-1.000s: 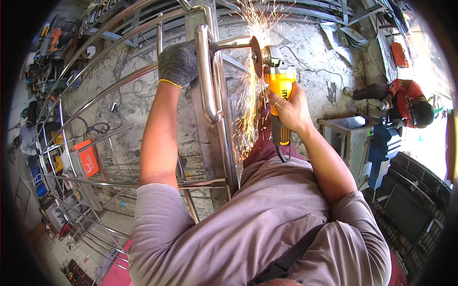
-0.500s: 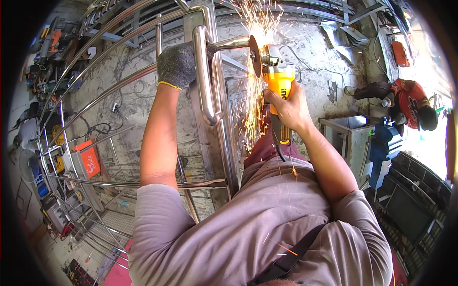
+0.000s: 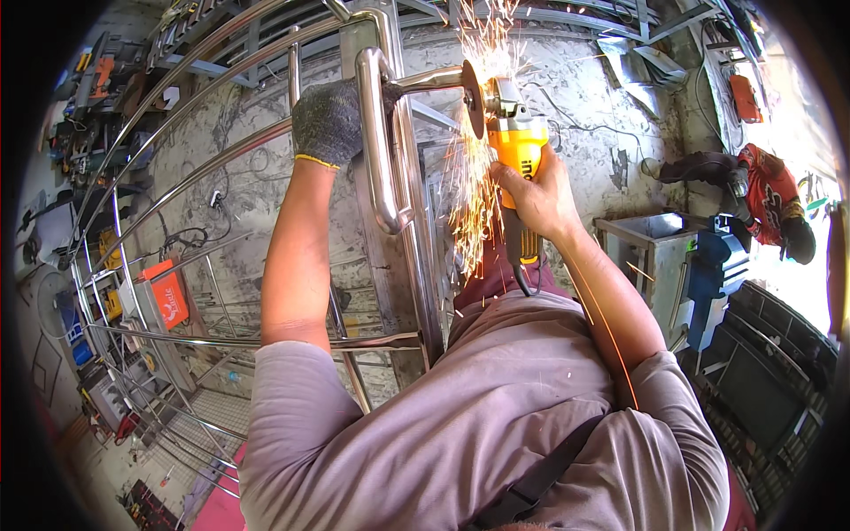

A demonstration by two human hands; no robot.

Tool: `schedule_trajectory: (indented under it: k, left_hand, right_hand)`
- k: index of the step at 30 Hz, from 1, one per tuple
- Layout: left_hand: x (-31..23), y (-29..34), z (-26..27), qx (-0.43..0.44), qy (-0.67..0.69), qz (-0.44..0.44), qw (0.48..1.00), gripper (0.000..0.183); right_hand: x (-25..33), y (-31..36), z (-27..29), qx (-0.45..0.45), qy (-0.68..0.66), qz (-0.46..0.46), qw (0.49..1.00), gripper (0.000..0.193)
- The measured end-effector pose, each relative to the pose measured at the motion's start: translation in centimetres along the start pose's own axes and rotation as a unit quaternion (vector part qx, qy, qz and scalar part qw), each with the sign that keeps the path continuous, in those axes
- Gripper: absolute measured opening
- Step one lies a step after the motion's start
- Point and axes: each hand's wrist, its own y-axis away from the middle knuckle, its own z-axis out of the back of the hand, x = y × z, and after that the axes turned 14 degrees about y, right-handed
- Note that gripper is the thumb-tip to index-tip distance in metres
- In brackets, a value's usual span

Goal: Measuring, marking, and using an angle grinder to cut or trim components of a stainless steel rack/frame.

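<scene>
My right hand (image 3: pixel 540 196), bare, is wrapped round the yellow body of an angle grinder (image 3: pixel 522 150). Its thin cutting disc (image 3: pixel 474 99) meets the end of a short steel tube (image 3: pixel 430 82), and sparks (image 3: pixel 478 199) spray up and down from there. In a dark knit glove, my left hand (image 3: pixel 328 124) is closed on the polished steel tubing just left of a bent, handle-like tube (image 3: pixel 381 142); its fingertips are hidden behind that tube. All of this tubing belongs to a large shiny frame (image 3: pixel 412 265) left of my body.
To the right stand a metal box-shaped stand (image 3: pixel 646 232) and a blue vise-like tool (image 3: pixel 715 274). A person in a red top (image 3: pixel 768 195) bends down at far right. The grinder's cord (image 3: pixel 521 281) hangs by my waist. An orange box (image 3: pixel 163 294) lies left, beyond frame bars.
The grinder and disc have shifted very slightly upward, with sparks still flying. My left hand holds its place. At far right, the person in red has moved a little.
</scene>
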Motion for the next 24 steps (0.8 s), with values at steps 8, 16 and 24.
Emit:
schedule_trajectory:
  k: [8, 16, 24]
  left_hand:
    - [-0.1, 0.2, -0.2, -0.016, 0.030, -0.009, 0.999, 0.042]
    - [-0.4, 0.4, 0.1, -0.035, 0.051, -0.012, 0.998, 0.034]
    - [1.4, 0.6, -1.1, -0.046, 0.045, -0.047, 0.997, 0.021]
  right_hand:
    - [0.3, -0.3, 0.1, -0.004, -0.010, -0.007, 1.000, 0.036]
    - [0.6, -0.8, 0.2, -0.007, -0.001, 0.004, 1.000, 0.040]
    - [0.7, -1.2, 0.7, 0.020, 0.000, -0.011, 1.000, 0.058]
